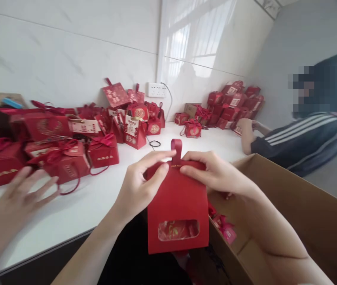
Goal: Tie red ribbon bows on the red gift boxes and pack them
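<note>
A red gift box point(178, 198) hangs upright in front of me, with a ribbon loop point(176, 149) standing up from its folded top. Through the oval window point(178, 230) low on its front, wrapped contents show. My left hand point(146, 182) pinches the top edge left of the loop, thumb in front, a fingertip against the ribbon. On the other side of the loop, my right hand point(208, 170) grips the same edge with its thumb in front. The fingers behind the box are partly hidden.
Another person's hand point(26, 194) reaches in from the left beside red boxes point(64, 158) on the white table point(121, 186). An open cardboard box point(290, 190) stands at the right with small red packages inside. Beyond it, a person in a striped sleeve point(301, 130) works near stacked boxes point(230, 105).
</note>
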{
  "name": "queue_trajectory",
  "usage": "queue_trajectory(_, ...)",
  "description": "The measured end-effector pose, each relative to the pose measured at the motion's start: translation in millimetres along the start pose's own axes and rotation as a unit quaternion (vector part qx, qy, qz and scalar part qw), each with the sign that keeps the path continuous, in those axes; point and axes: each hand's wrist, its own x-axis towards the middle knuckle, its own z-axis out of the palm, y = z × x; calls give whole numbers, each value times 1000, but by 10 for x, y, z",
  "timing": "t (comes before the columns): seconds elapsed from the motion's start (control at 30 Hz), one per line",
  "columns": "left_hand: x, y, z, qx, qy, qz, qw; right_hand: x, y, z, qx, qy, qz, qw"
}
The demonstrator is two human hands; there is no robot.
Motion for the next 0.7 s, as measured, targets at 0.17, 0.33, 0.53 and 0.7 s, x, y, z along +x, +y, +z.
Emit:
queue_trajectory(0.17,259,-241,281,-134,19,23,991,-340,391,-415,221,286,204,910)
queue_trajectory(0.33,124,-760,935,21,-121,56,991,-850,776,-438,273,333,287,856)
queue_trajectory(0.53,-241,-1014,1433,119,-185,203,954,-1666,1353,-660,35,484,318,815)
queue_trajectory(0.7,-264,-978,1451,145,-179,210,950,-2405,1868,-693,-169,504,458,713)
